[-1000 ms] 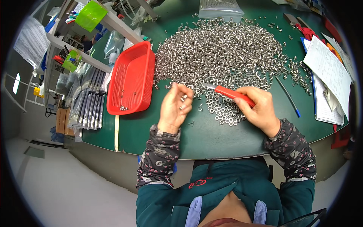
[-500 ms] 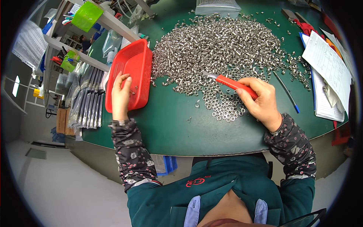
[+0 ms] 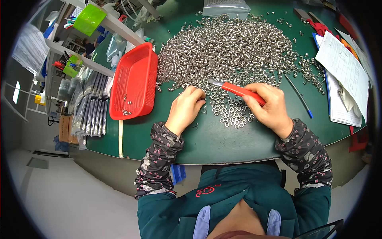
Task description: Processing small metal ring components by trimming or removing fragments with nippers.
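While my left hand (image 3: 186,109) pinches loose rings (image 3: 232,113) | right hand (image 3: 270,105) grips red knife (image 3: 238,90) | rings light, slippery; pinch rims.

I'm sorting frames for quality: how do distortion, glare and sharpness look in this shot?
Head view: strong fisheye, the green table edge bows and a black rim rings the picture. Lighting is even with soft shadows; the pile of metal rings glints without blowing out. The left hand, right hand and red-handled knife look sharp.
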`<state>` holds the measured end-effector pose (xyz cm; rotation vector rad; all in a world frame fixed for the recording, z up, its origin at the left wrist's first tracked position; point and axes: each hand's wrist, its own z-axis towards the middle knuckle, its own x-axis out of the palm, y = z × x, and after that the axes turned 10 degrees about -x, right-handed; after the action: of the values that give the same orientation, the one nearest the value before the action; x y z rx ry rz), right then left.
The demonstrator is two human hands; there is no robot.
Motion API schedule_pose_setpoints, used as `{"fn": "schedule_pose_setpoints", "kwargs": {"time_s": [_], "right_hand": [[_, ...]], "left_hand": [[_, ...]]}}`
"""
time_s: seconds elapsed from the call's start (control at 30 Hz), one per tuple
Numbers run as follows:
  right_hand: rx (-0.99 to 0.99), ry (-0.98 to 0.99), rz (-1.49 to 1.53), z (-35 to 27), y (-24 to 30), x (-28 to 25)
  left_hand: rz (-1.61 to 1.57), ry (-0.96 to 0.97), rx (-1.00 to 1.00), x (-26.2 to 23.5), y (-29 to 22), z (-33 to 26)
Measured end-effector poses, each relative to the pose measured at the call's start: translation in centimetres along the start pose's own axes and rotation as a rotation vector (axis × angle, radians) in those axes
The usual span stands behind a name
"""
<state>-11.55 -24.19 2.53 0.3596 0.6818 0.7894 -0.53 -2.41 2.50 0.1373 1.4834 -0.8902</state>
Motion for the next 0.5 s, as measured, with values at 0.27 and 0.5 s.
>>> {"fn": "schedule_pose_setpoints", "kwargs": {"time_s": [0.27,0.5], "right_hand": [[0.002,0.021,-0.008,-0.1,0.2,-0.2],[-0.010,0.029,-0.018,0.0,-0.1,-0.3]], "left_hand": [[-0.039,0.025,0.029,-0.4,-0.7,0.5],[-0.138,0.065,-0.229,-0.9,-1.8,1.5]]}}
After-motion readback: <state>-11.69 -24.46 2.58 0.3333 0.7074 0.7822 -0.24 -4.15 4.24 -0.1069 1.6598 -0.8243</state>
